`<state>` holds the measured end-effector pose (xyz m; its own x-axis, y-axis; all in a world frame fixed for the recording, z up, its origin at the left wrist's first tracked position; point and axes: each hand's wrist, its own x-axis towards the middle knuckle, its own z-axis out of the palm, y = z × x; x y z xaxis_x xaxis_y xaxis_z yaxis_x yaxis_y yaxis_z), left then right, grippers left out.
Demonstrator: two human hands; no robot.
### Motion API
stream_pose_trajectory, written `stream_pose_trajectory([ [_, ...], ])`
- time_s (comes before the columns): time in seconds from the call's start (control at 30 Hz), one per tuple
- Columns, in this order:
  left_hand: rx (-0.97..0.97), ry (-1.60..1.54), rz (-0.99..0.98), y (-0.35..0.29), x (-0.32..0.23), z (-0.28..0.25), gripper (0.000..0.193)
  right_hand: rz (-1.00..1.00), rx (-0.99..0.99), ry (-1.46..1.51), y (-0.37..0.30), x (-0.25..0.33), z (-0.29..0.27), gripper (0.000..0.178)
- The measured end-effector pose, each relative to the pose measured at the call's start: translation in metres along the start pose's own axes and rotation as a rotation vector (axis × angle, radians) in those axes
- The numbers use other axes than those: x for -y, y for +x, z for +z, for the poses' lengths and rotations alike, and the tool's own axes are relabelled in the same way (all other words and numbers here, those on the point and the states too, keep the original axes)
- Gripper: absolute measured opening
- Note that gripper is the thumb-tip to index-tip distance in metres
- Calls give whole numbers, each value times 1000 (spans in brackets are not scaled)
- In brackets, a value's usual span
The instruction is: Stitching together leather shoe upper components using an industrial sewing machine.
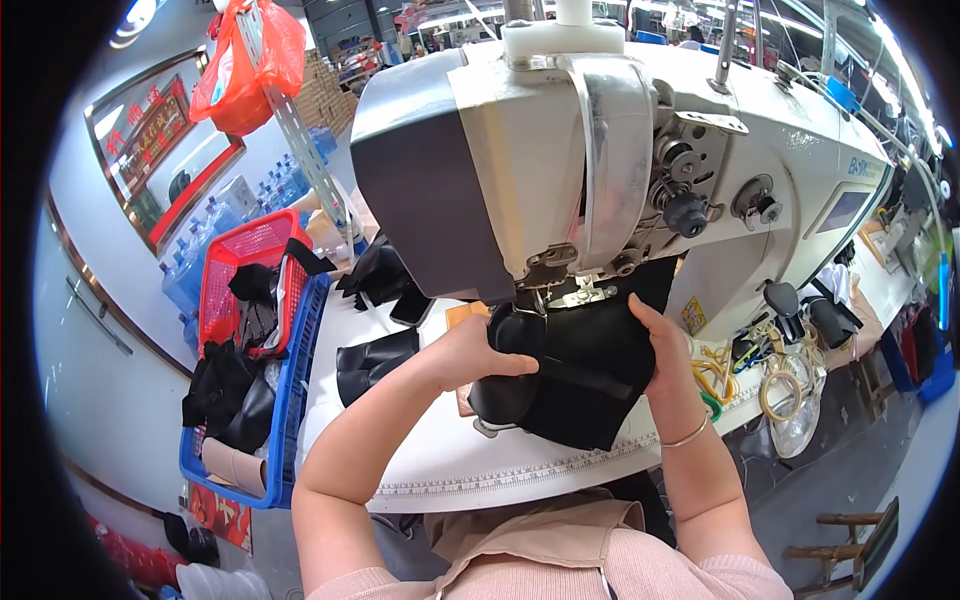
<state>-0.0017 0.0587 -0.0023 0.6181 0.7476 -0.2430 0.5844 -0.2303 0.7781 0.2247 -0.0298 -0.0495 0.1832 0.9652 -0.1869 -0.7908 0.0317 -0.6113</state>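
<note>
A piece of black, leather-like material [600, 395] lies under the needle and presser foot [543, 300] of a large white sewing machine [530, 160]. Its left part is rounded and folded, and a narrow strip runs across its middle. My left hand [470, 355] grips the rounded part, the thumb stretched over the top and the other fingers mostly hidden. On the other side, my right hand [660, 345] holds the flat part near its right edge, thumb up beside the presser foot, fingers partly hidden by the material.
Left of the white table [450, 480] stand a blue crate [290, 460] and a red basket [255, 240] with black pieces. More black pieces [375, 365] and a phone [411, 305] lie on the table's left. Tape rolls [780, 395] and cords hang at the right.
</note>
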Motion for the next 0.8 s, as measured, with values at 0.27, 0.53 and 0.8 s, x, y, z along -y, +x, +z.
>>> stream_pose_trajectory([
  [0.27,34,-72,-140,-1,-2,1,61,89,-117,19,-3,0,10,23],
  [0.53,65,-179,-37,-4,-1,1,51,104,-153,33,-9,5,22,24],
  [0.8,39,-83,-87,-24,-35,2,48,83,-142,38,5,5,2,25],
])
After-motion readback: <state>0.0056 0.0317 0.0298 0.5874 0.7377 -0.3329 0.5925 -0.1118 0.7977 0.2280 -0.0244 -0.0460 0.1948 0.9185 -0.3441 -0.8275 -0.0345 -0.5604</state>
